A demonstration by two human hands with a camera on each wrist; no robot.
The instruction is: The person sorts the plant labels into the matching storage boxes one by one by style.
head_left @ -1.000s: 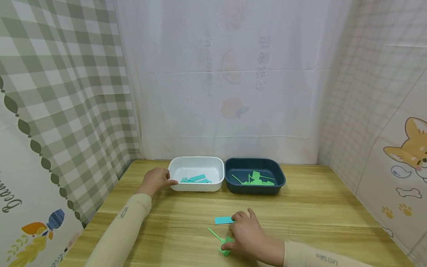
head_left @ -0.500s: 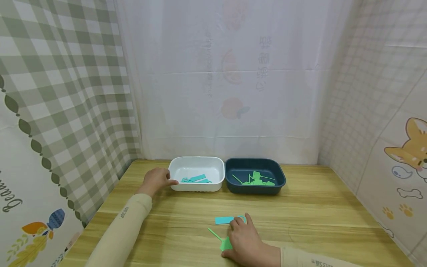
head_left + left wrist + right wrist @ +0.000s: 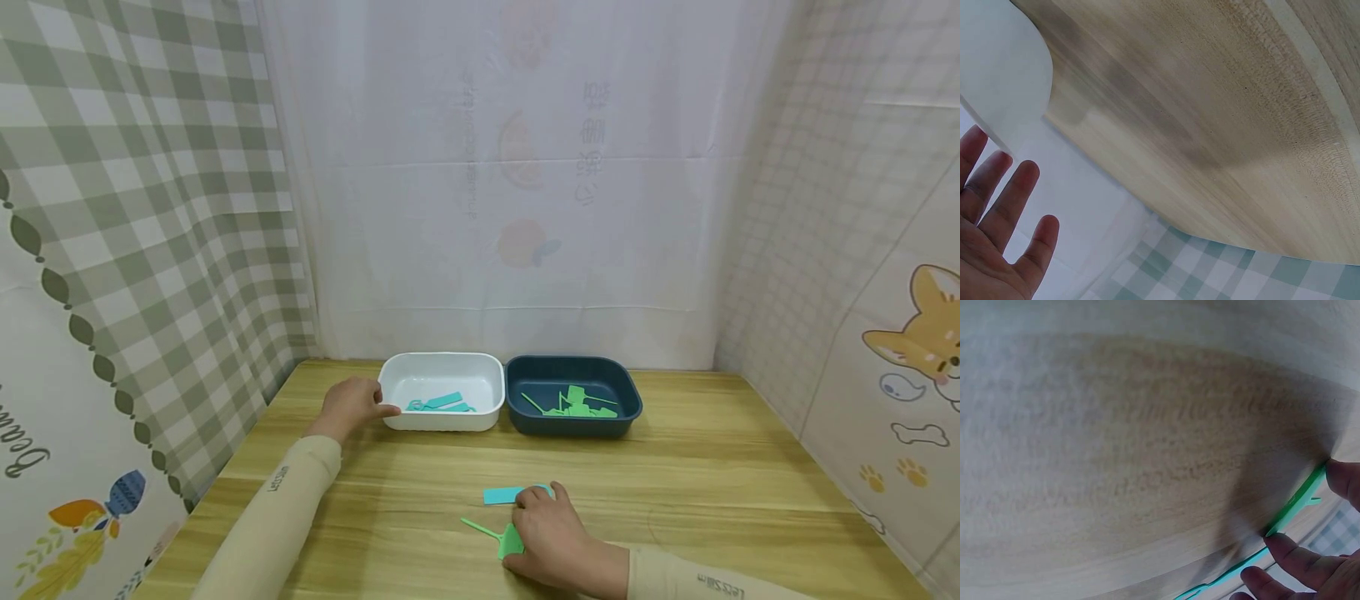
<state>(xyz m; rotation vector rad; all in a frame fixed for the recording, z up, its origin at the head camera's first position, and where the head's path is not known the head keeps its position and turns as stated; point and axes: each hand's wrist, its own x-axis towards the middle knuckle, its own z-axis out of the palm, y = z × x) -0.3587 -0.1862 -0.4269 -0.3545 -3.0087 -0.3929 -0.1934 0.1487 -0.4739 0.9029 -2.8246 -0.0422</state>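
Note:
A green cable tie tag (image 3: 512, 542) with a thin tail lies under my right hand (image 3: 557, 542). My right thumb and finger pinch the tag's opposite edges, as the right wrist view shows. Just beyond it is a blue strip-shaped tag (image 3: 501, 496) with a loop at its right end, partly hidden by my fingers. My left hand (image 3: 351, 408) rests at the left end of the white tray (image 3: 442, 422), thumb by its front corner. In the left wrist view, the left fingers (image 3: 1013, 203) are straight and spread, tips at the tray's edge.
Several blue tags (image 3: 442, 402) lie in the white tray. The dark blue tray (image 3: 573, 427) stands right beside it and holds several green tags (image 3: 577, 402). Both stand on the wooden table (image 3: 712, 467), near the white curtain (image 3: 600, 250) at the back.
My right hand has closed its thumb and finger on the green tag, whose tail has swung a little flatter. The left hand and both trays have stayed put.

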